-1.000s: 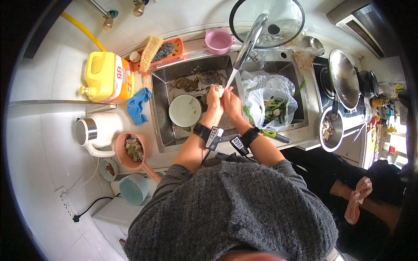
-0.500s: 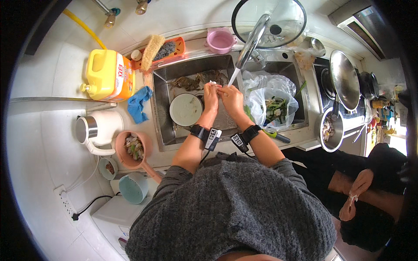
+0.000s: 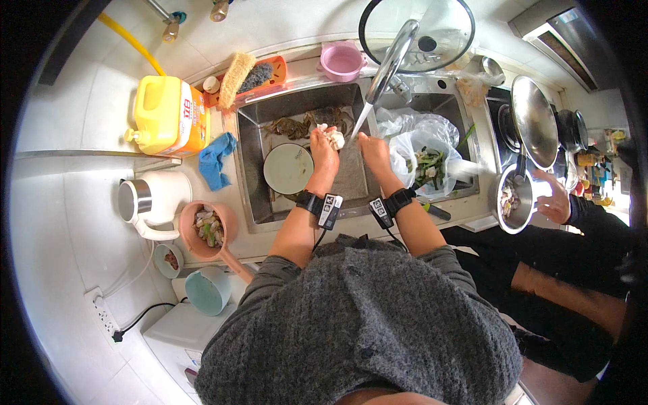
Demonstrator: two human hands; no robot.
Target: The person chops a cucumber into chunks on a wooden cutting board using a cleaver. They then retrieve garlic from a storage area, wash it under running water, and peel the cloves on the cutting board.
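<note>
While the left hand (image 3: 325, 160) grips a pale lump (image 3: 334, 140) over the left basin (image 3: 250, 145) in the head view, the right hand (image 3: 376, 154) is apart from it, fingers curled; whether it holds anything, I cannot tell. The tap (image 3: 393, 59) slants down toward the gap between the two. Left of the lump, a white bowl (image 3: 288, 169) sits in the basin, with brown clumps (image 3: 289, 127) behind it. A clear bag (image 3: 445, 132) with greens (image 3: 428, 167) lies in the right basin (image 3: 432, 104). Farther right, a co-worker's hand (image 3: 555, 197) is just beside a pan (image 3: 523, 216). Well to the left, a pink dipper (image 3: 229, 226) of food stands near a kettle (image 3: 165, 196).
</note>
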